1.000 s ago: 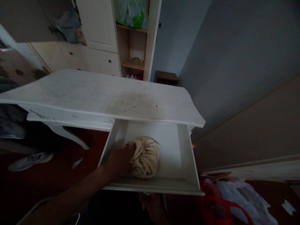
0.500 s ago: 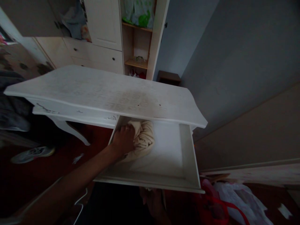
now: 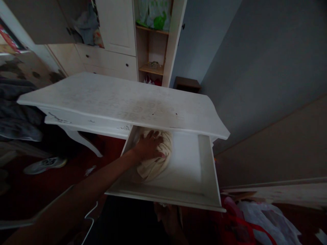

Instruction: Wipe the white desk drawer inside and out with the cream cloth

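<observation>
My left hand lies on a bunched cream cloth with its fingers spread, pressing on its top. The cloth sits against the left side of a pulled-out white drawer, partly covered by the hand. The drawer belongs to a worn white desk. Below the drawer's front edge, my right hand is in shadow. Its fingers look curled at a small whitish thing, mostly hidden, whose kind I cannot make out.
An open wardrobe with bags on a shelf stands behind the desk. A grey-blue wall is at the right. A shoe is on the red floor at left; red and white bags lie at lower right. A white cable hangs near my legs.
My left hand has gone from gripping the cloth's edge to lying spread on it, a little to the right. The cloth looks flatter. The right hand stays below the drawer.
</observation>
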Tool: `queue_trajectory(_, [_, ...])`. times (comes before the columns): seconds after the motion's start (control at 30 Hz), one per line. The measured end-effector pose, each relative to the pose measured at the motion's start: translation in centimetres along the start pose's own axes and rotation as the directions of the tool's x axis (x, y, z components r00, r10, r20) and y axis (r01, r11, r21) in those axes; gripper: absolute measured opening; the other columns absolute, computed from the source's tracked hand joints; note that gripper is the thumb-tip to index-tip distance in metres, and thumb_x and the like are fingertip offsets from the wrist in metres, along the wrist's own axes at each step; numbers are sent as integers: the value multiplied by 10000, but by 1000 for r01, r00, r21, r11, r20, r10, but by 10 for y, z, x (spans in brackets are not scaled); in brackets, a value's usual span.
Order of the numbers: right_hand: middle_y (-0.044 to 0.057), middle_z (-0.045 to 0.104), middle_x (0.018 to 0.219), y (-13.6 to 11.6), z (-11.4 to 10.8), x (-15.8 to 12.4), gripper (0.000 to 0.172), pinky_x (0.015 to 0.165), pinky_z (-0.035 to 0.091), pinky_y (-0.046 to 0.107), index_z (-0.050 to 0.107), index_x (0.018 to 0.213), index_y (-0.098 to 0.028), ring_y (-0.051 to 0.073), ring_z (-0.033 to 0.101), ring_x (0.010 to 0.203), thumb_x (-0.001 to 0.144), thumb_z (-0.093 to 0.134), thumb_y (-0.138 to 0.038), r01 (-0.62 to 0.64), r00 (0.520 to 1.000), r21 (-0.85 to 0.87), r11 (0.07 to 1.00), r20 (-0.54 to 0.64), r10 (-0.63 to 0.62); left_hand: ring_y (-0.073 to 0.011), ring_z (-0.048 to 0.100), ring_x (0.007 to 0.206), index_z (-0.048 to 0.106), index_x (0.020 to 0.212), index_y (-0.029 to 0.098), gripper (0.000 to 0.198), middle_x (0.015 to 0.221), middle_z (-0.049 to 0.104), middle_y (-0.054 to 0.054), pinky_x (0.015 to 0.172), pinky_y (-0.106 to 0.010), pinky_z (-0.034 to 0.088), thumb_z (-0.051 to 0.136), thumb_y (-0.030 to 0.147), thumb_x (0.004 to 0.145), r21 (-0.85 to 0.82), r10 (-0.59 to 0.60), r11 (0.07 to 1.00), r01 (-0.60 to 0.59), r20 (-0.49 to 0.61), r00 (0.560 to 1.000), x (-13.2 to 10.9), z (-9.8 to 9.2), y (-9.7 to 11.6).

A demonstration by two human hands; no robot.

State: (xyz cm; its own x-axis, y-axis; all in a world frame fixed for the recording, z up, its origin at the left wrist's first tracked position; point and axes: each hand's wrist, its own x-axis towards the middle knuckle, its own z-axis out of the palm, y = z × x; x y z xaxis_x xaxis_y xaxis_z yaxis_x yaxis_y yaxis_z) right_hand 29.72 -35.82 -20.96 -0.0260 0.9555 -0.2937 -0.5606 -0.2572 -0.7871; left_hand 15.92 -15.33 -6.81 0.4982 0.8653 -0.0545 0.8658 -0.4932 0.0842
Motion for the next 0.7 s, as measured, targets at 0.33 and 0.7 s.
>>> queue_trajectory(0.33, [3, 517, 479, 3, -4, 1, 631, 396, 316, 245, 711, 674, -186, 109, 399, 396, 701, 587, -804, -30, 996, -58, 998, 80, 35, -513, 302, 1383, 421, 1422, 57, 1051, 1464, 393, -344, 1046, -623, 292, 317, 871, 765, 71, -417, 901, 428, -128, 900, 21, 8, 14])
queue_trajectory(0.7, [14, 590, 586, 4, -3, 3, 600, 360, 289, 228, 682, 723, -198, 96, 400, 401, 634, 660, -791, -42, 996, 1, 999, 77, 41, -491, 339, 1346, 513, 1352, 139, 831, 1415, 480, -257, 1036, -679, 269, 456, 759, 801, -18, -234, 972, 233, -105, 967, 32, 8, 27])
